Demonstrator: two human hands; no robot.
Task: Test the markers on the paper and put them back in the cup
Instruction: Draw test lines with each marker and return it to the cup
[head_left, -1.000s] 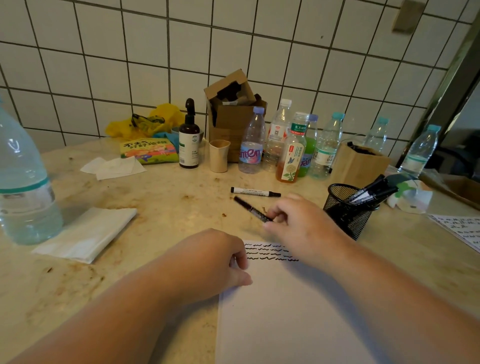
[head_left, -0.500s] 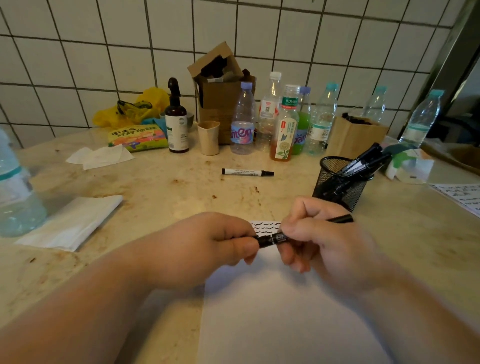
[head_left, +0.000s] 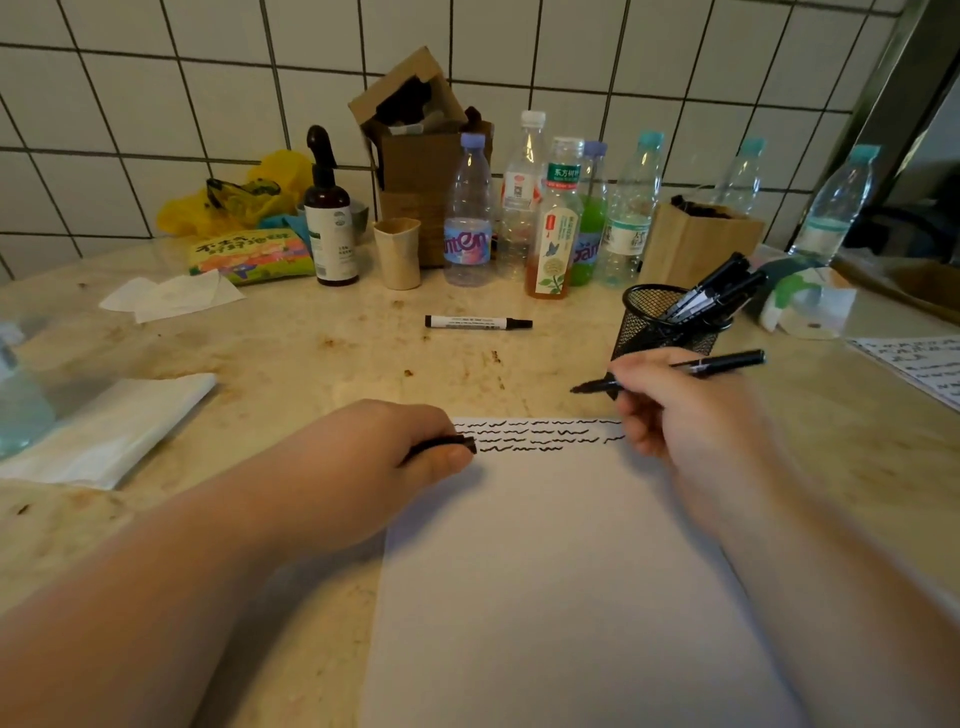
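Paper lies flat on the counter right in front of the person, three rows of black squiggles along its far edge. The right hand is closed in a writing grip on an uncapped black marker. The marker's long axis runs nearly level, tip pointing to 9 o'clock and tail to 3 o'clock, and the tip hovers over bare counter just beyond the paper's far edge. The unfinished end of the third row sits at about 7 o'clock from the tip, so the coming stroke likely calls for the right hand to drop the nib toward the person and onto the sheet. The left hand is curled shut on the marker's cap, resting at the paper's far left corner and seeming to pin the sheet.

The mesh pen cup stands at 12 o'clock from the right hand, close behind it, with several markers leaning inside; the right hand is clearly the nearer one for the return. A white-barrelled marker lies capped on the counter at 11 o'clock from the paper.

Half a second ago both hands met on the marker, cap still on; now they are apart and the nib is bare.
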